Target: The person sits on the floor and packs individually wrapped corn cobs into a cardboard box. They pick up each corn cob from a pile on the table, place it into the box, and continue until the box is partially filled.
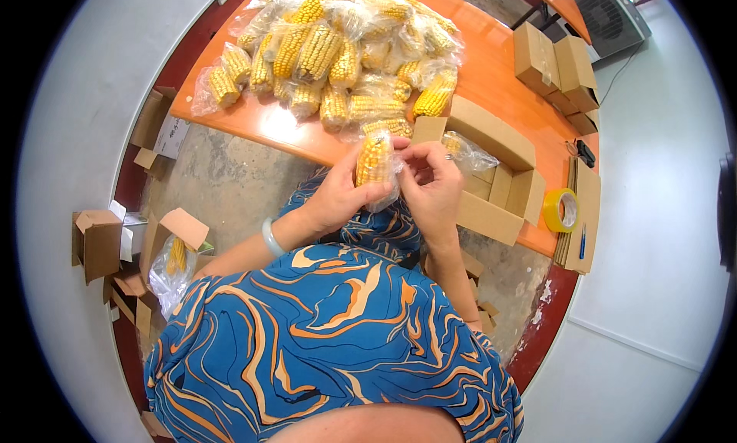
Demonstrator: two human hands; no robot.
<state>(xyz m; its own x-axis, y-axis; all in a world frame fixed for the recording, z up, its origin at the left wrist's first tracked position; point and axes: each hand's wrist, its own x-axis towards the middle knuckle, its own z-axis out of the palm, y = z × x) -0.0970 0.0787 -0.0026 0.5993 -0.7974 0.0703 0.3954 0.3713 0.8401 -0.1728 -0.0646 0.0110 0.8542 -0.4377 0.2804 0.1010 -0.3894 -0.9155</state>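
My left hand (339, 192) holds an ear of corn in a clear plastic bag (374, 164) upright over my lap, at the table's near edge. The fingers of my right hand (433, 181) pinch the loose film on the right side of that bag. Beyond my hands, a large heap of bagged corn ears (316, 51) lies on the orange table (489, 69). Right of my hands stands an open cardboard box (495, 212), its flaps spread, with a bagged piece of corn (455, 146) at its far left corner.
A roll of yellow packing tape (559, 210) rests at the table's right edge beside flat cardboard (584, 212) with a blue pen (582, 241) on it. Closed cardboard boxes (535, 57) stand at the back right. On the floor at left are open boxes (101, 241) and a plastic bag holding corn (173, 270).
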